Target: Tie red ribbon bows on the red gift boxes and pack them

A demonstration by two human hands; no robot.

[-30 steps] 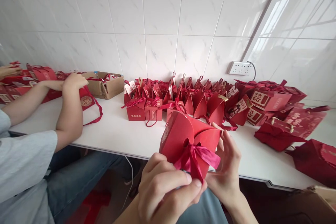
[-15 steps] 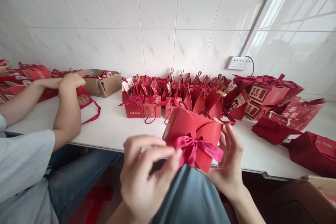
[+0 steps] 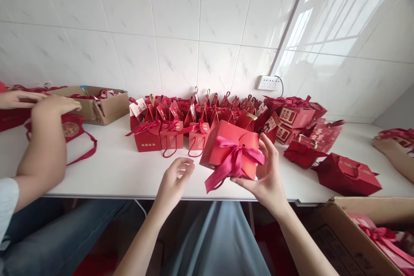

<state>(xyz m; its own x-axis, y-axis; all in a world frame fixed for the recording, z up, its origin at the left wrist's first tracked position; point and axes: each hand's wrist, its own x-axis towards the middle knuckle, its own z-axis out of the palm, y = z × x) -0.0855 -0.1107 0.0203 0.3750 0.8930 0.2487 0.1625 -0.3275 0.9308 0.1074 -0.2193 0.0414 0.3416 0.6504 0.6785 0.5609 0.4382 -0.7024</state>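
A red gift box (image 3: 215,142) with a magenta ribbon bow (image 3: 237,157) is held up over the front of the table. My right hand (image 3: 268,177) grips it from the right, thumb underneath and fingers behind its side. To the left of the box is my left hand (image 3: 176,177), apart from it, fingers loosely bent, thumb apart, and nothing in them. One ribbon tail hangs from the bow toward the lower left. Just behind the box stand rows of small red gift boxes (image 3: 148,140) with cord handles, bows and tags.
A cardboard box (image 3: 111,108) of red items stands at the back left. Beside it a co-worker's hands (image 3: 56,103) handle red boxes. Stacked red boxes (image 3: 304,116) and a red bag (image 3: 349,174) lie right. Another person's hand (image 3: 386,144) is far right, above an open carton (image 3: 343,235).
My left hand has drawn away from the bow, down and left. My right hand has lifted and tilted the gift box. The view has shifted right, showing another person's hand.
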